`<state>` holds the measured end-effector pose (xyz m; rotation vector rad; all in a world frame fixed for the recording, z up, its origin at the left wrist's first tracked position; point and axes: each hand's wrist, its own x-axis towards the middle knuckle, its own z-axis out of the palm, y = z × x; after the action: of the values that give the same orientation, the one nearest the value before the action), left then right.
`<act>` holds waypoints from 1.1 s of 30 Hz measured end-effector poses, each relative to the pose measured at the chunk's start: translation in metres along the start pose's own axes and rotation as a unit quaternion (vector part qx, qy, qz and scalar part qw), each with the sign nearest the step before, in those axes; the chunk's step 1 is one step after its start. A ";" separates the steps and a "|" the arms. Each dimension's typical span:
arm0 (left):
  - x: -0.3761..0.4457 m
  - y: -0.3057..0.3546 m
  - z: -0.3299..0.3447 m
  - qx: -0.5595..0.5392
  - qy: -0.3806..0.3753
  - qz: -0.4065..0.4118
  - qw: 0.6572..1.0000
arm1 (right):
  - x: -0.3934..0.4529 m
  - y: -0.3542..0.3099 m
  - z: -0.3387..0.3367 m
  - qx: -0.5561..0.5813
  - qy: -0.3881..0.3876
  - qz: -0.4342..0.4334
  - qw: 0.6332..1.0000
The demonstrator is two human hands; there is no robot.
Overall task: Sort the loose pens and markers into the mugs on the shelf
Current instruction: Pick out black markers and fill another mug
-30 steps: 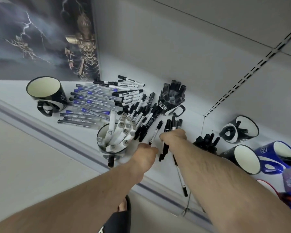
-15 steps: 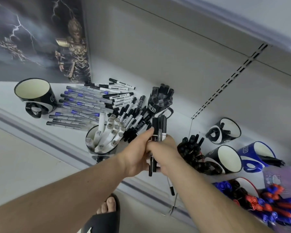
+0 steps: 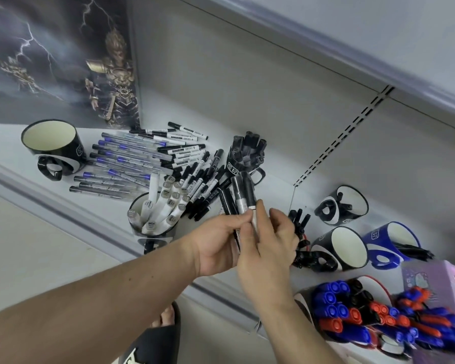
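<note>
Both my hands meet above the shelf's front edge around a bundle of black markers that stands upright. My left hand grips the bundle from the left, and my right hand pinches it from the right. Loose black-capped pens and blue-banded clear pens lie spread on the white shelf. One mug holds grey-capped markers, another black mug is packed with black markers, and an empty black mug stands at the far left.
To the right stand a black mug with a few pens, an empty black-and-white mug, a blue mug and a mug of red and blue markers. A purple box sits at the right edge. A poster backs the shelf.
My hands picked the black markers up off the shelf, lifted them and brought them together upright between both hands. The view has shifted right and down.
</note>
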<state>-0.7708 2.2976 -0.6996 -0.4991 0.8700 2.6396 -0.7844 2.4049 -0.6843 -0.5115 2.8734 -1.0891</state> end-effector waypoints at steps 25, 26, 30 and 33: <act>-0.017 0.011 -0.008 -0.024 -0.106 -0.009 0.994 | 0.027 0.006 -0.055 0.411 -0.118 0.262 0.865; -0.016 0.011 -0.008 -0.025 -0.120 -0.016 0.992 | 0.029 0.005 -0.051 0.410 -0.129 0.261 0.865; -0.012 0.011 -0.006 0.036 -0.096 -0.031 0.994 | 0.042 -0.008 -0.044 0.425 -0.147 0.261 0.854; -0.012 0.012 -0.005 0.065 -0.062 -0.030 0.996 | 0.052 -0.012 -0.043 0.448 -0.166 0.266 0.837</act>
<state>-0.7634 2.2831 -0.6922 -0.3209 0.9640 2.5103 -0.8362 2.4077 -0.6393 0.1450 1.7178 -1.7647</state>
